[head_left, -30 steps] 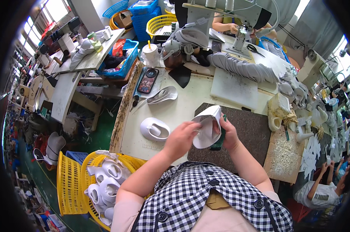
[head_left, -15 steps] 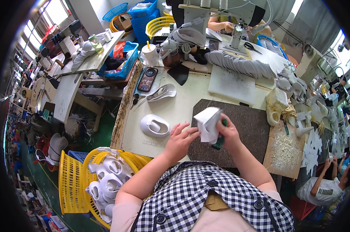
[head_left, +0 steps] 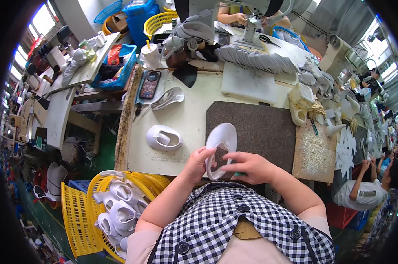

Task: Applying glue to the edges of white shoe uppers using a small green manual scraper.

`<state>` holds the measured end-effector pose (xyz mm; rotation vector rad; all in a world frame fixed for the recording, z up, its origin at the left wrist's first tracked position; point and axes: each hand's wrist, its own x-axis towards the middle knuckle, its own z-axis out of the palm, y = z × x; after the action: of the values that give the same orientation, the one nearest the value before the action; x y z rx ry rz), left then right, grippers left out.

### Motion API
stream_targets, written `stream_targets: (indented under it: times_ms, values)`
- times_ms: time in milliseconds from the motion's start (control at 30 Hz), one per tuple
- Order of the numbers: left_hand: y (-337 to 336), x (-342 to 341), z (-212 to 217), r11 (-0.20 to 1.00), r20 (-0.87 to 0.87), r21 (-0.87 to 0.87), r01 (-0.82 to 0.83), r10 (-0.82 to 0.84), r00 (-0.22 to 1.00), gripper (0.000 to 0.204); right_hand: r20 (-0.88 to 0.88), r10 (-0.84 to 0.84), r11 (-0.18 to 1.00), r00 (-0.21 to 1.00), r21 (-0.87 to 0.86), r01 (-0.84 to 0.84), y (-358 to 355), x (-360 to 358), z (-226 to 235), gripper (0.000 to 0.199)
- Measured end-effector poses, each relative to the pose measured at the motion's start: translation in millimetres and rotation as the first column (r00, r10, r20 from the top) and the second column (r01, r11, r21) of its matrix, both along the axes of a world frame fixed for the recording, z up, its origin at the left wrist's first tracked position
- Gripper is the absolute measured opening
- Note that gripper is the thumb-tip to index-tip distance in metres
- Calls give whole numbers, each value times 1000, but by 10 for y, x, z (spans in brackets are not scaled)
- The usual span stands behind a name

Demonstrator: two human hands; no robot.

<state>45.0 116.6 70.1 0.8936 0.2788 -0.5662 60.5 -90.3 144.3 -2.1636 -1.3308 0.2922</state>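
A white shoe upper [head_left: 223, 132] stands with its opening toward me at the front edge of the dark board [head_left: 260, 132]. My left hand [head_left: 198, 165] pinches its left rim between thumb and fingers. At the right rim, the fingers of my right hand [head_left: 251, 168] reach to the upper's opening. A bit of a green handle [head_left: 240, 174] shows under that hand; the rest of the tool is hidden in the palm. Left of my hands another white shoe upper [head_left: 164, 137] sits on the pale table, and a flatter white upper piece [head_left: 168, 97] lies beyond it.
A yellow basket [head_left: 93, 207] full of white uppers stands at the left. A phone [head_left: 149, 84] and a lidded cup [head_left: 153, 56] are at the table's far left. Overlapping grey pieces [head_left: 256, 59] lie behind a white slab [head_left: 247, 83]. White scraps cover a brown board [head_left: 315, 154] at right.
The folded white piece has opened out into a rounded upper and come nearer my body. My left hand now grips its rim. My right hand has moved down beside it.
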Motion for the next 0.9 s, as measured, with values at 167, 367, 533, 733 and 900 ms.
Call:
stream_targets:
  times_ms: [167, 367, 533, 733, 900]
  values:
    - [-261, -75, 16, 978, -80, -169, -121, 109, 991, 29, 23, -643, 757, 765, 167, 632, -1, -48, -90, 36]
    - [-588, -237, 116, 994, -27, 20, -107, 107, 994, 31, 170, -797, 602, 580, 134, 787, -61, 147, -504, 32]
    - [-721, -261, 149, 997, -8, -66, 47, -48, 999, 35, 299, -701, 701, 648, 122, 702, -261, 83, -465, 28]
    - [-942, -27, 221, 961, 67, 277, 5, -24, 997, 30, 184, -679, 725, 711, 13, 689, -533, 40, -288, 38]
    - [-1293, 61, 173, 980, 11, 101, -173, 173, 985, 32, -45, -783, 616, 620, 74, 784, -880, 56, -319, 33]
